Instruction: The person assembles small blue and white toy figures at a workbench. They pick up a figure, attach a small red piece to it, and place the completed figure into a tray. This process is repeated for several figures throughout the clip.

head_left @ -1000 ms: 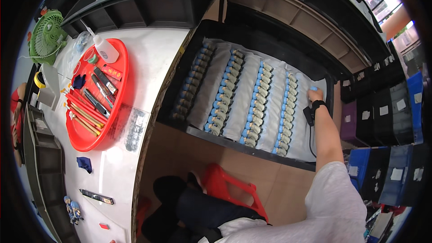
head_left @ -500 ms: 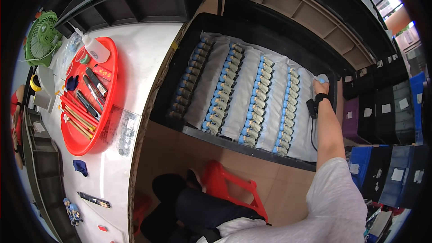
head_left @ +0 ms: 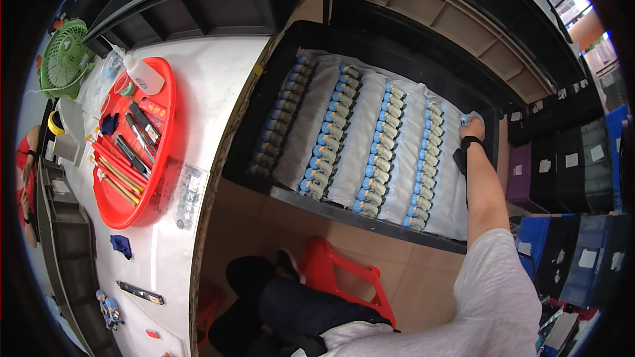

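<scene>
My right hand [head_left: 471,128] reaches to the far right end of a black tray [head_left: 370,223]. Its fingers are closed around a small figurine [head_left: 465,119], of which a bit of blue shows. Beneath it, white padding cloth [head_left: 357,119] lines the tray. To its left stand rows of similar figurines with blue tops and pale bodies, the nearest row [head_left: 426,158] just beside the hand. A black band circles my right wrist. My left hand is not in view.
On the white table at left lies a red tray [head_left: 169,132] with brushes, pens and a white bottle [head_left: 143,74]. A cutter knife [head_left: 140,292] and another figurine [head_left: 109,309] lie nearer. A red stool [head_left: 344,268] stands below the black tray; stacked crates [head_left: 549,158] line the right.
My right hand has stayed at the tray's right end, turning slightly over the figurine, so less blue shows. The whole view has shifted a little.
</scene>
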